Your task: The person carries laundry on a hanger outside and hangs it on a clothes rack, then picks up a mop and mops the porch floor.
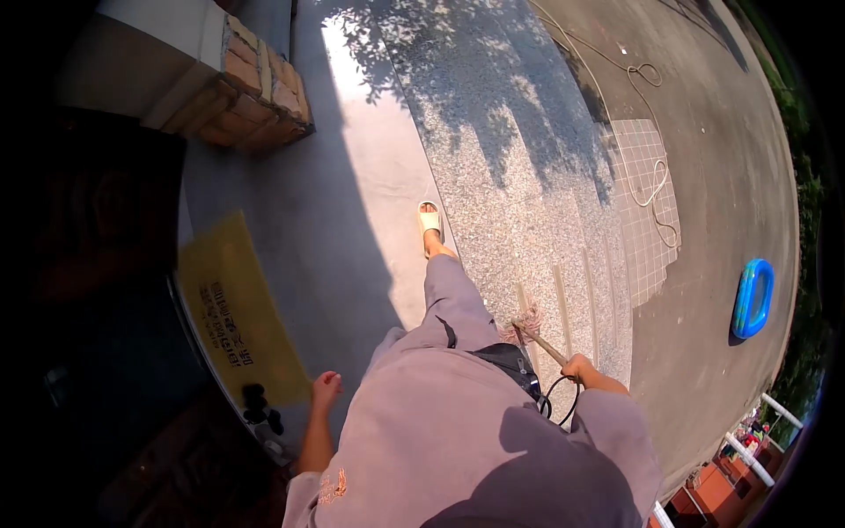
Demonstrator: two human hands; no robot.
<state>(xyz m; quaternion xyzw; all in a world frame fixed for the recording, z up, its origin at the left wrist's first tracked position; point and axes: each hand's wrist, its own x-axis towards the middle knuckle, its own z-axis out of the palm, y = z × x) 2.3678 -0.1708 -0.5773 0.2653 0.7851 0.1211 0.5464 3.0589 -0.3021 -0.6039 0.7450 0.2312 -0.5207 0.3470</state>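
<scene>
My right hand (579, 370) is closed round the wooden handle of a mop (551, 351), low at my right side. The mop's pinkish strands (528, 322) lie by the speckled stone steps near my leg. Beside that hand a black cable (577, 407) loops out from a black bag (510, 359) at my waist. My left hand (326, 387) hangs at my left side, its fingers loosely curled with nothing visible in them. My foot in a pale slipper (429, 220) stands on the smooth landing by the top step's edge.
Speckled stone steps (493, 176) drop away to my right. A hose (635, 84) trails over the concrete yard and a tiled patch (647, 167). Farther right lies a blue inflatable ring (753, 299). On my left are a yellow mat (233, 299), dark shoes (255, 403) and a brick pillar (255, 97).
</scene>
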